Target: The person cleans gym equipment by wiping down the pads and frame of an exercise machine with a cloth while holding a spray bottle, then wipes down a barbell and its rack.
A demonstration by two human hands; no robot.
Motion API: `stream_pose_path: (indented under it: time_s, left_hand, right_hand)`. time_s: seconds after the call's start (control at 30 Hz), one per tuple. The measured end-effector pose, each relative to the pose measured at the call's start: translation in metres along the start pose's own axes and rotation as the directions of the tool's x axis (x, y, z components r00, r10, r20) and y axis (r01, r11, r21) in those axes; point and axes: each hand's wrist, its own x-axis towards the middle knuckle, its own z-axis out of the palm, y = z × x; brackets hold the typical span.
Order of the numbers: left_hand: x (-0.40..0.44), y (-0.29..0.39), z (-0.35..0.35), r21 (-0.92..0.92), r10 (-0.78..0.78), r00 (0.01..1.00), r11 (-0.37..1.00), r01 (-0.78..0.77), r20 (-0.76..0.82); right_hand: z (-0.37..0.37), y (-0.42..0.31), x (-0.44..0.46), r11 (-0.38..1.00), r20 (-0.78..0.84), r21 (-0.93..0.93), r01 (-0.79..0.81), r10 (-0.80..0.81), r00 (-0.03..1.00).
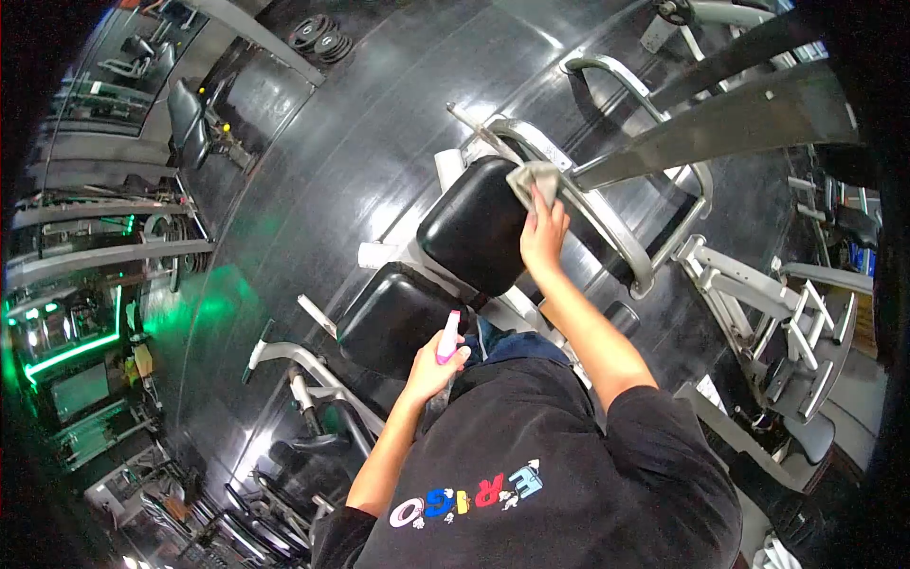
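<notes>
The metal frame (pixel 607 234) curves close along the right of the far black pad (pixel 477 228), so a sweep carried too far right could bang you against it. That pad looks slick and rounded at its rim, and leaning hard there might make you slide off. The near black pad (pixel 391 318) sits beside your left hand (pixel 433 368), which is clamped around what looks like a white-and-pink sprayer (pixel 450 334); a careless squeeze could send spray astray. Your right hand (pixel 543 239) is closed on the pale cloth (pixel 536 181) at the far pad's far right corner, where a loose grip could let it fall
</notes>
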Motion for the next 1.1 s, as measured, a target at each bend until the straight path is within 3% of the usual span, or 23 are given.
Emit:
stream_pose_path:
  time_s: [0.03,0.07,0.1,0.13,0.2,0.3,0.4,0.43,0.53,0.6,0.67,0.73,0.8,0.87,0.9,0.97,1.0,1.1]
  left_hand:
    - [0.000,0.000,-0.001,-0.009,0.001,1.000,1.000,-0.001,-0.010]
    - [-0.001,-0.001,-0.002,-0.008,-0.010,1.000,1.000,0.009,-0.006]
    - [-0.002,-0.001,-0.003,-0.007,-0.020,1.000,1.000,0.020,0.000]
    - [-0.002,-0.004,-0.004,-0.018,-0.021,1.000,1.000,0.020,-0.005]
    - [-0.001,-0.004,-0.006,-0.024,-0.028,1.000,0.999,0.028,0.001]
    - [-0.003,0.003,-0.005,-0.034,-0.010,0.999,0.999,0.009,-0.037]
    - [-0.003,0.006,-0.006,-0.005,-0.005,1.000,1.000,0.005,-0.024]
    - [-0.004,0.006,-0.006,-0.001,-0.008,1.000,1.000,0.008,-0.021]
    - [-0.007,0.005,-0.006,0.039,-0.008,1.000,0.999,0.008,-0.009]
    - [-0.007,0.003,-0.006,0.017,0.000,1.000,1.000,0.000,-0.011]
    - [-0.010,-0.003,-0.007,-0.006,-0.005,1.000,1.000,0.005,-0.015]
    - [-0.012,-0.007,-0.010,-0.033,-0.006,1.000,0.999,0.005,-0.023]
    - [-0.017,-0.012,-0.014,-0.054,-0.017,0.999,0.998,0.015,-0.035]
    - [-0.024,-0.016,-0.019,-0.050,-0.015,0.999,0.999,0.012,-0.050]
    - [-0.027,-0.017,-0.021,-0.041,-0.009,0.998,0.999,0.006,-0.059]
    - [-0.032,-0.029,-0.027,-0.049,-0.013,0.998,0.999,0.010,-0.068]
    - [-0.035,-0.034,-0.028,-0.060,-0.019,0.997,0.998,0.015,-0.072]
    - [-0.045,-0.041,-0.033,-0.051,-0.021,0.999,0.999,0.019,-0.048]
  right_hand:
    - [0.004,0.005,-0.021,0.999,0.020,-0.047,0.026,-0.025,0.999]
    - [-0.010,0.002,-0.038,0.995,0.151,-0.028,0.097,-0.092,0.984]
    - [-0.012,0.012,-0.059,0.969,0.171,-0.010,0.246,-0.241,0.955]
    - [-0.023,0.017,-0.076,0.951,0.296,0.001,0.309,-0.295,0.908]
    - [-0.036,0.030,-0.096,0.964,0.481,0.126,0.234,-0.266,0.835]
    - [-0.030,0.040,-0.075,0.968,0.395,0.211,0.133,-0.209,0.895]
    - [-0.016,0.011,-0.015,0.985,0.077,0.137,0.107,-0.118,0.990]
    - [-0.004,0.005,0.008,0.988,-0.020,0.025,0.152,-0.151,0.988]
    - [0.002,-0.048,0.040,0.990,-0.002,-0.118,0.084,-0.085,0.996]
    - [0.002,-0.072,0.016,0.975,0.115,-0.156,0.158,-0.141,0.983]
    - [0.011,-0.066,-0.034,0.891,0.242,-0.140,0.431,-0.391,0.888]
    - [0.014,-0.040,-0.079,0.792,0.263,0.034,0.610,-0.596,0.759]
    - [-0.001,-0.011,-0.106,0.758,0.421,0.078,0.648,-0.614,0.667]
    - [-0.015,0.023,-0.130,0.851,0.601,0.079,0.519,-0.456,0.657]
    - [-0.025,0.033,-0.133,0.851,0.602,0.083,0.519,-0.458,0.655]
    - [-0.040,0.041,-0.135,0.946,0.590,-0.048,0.320,-0.232,0.773]
    - [-0.042,0.032,-0.131,0.946,0.592,-0.047,0.319,-0.231,0.772]
    - [-0.042,-0.025,-0.096,0.951,0.320,0.066,0.302,-0.307,0.896]
